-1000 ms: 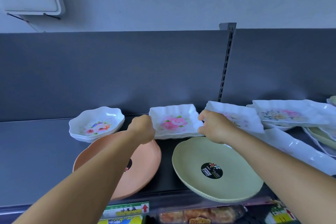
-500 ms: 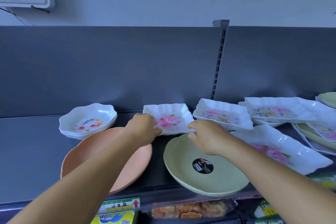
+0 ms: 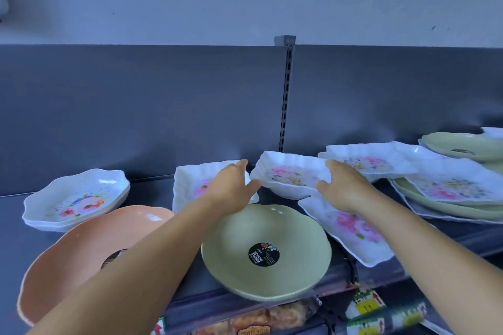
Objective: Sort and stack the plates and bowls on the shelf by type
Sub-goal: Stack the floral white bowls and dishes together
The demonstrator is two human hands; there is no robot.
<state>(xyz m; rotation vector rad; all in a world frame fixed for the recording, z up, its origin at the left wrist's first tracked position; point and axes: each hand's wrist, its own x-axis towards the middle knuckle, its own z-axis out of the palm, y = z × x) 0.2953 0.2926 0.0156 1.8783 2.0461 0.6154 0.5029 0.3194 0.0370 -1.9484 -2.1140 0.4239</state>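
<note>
Plates and bowls lie spread along a dark shelf (image 3: 21, 234). A white square floral dish (image 3: 292, 175) stands at the back centre. My left hand (image 3: 231, 189) reaches to its left edge and my right hand (image 3: 341, 185) to its right edge, both with fingers stretched out; I cannot tell whether they touch it. A second white square dish (image 3: 187, 187) lies partly under my left hand. Two stacked white scalloped bowls (image 3: 76, 198) stand at the far left. An orange round plate (image 3: 81, 247) and a green round plate (image 3: 266, 226) sit in front.
A long white plate with pink flowers (image 3: 351, 228) lies under my right forearm. At the right is a loose pile of white floral plates (image 3: 457, 185) and green plates (image 3: 462, 144). A slotted upright (image 3: 285, 95) divides the back panel. Packaged goods (image 3: 367, 307) sit on the shelf below.
Both hands have left the left square dish and moved right, opening out on either side of the second square dish. The view has shifted right, showing more of the pile.
</note>
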